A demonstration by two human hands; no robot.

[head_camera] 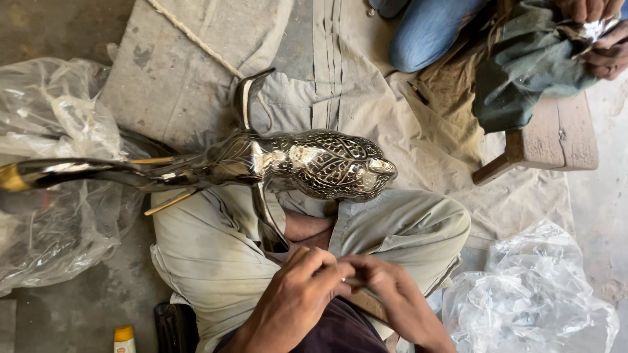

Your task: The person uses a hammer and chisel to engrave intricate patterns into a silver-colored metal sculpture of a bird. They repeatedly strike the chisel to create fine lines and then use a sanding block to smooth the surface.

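Metal animal figure [288,163] lies across the person's lap, just above the two hands, its patterned body bright and its long neck or tail stretching off left over a crumpled plastic sheet [52,131]. Surface already looks shiny — how much work is left on it cannot be told. Left hand [297,297] and right hand [399,301] meet below the figure, fingertips pressed together on a small item [353,282] pinched between them; what it is cannot be made out. Neither hand touches the figure. Farther right of the grip — another plastic bag [530,301] on the floor, and up at the corner another person's hands [598,33] working a cloth on a wooden stool [556,137].
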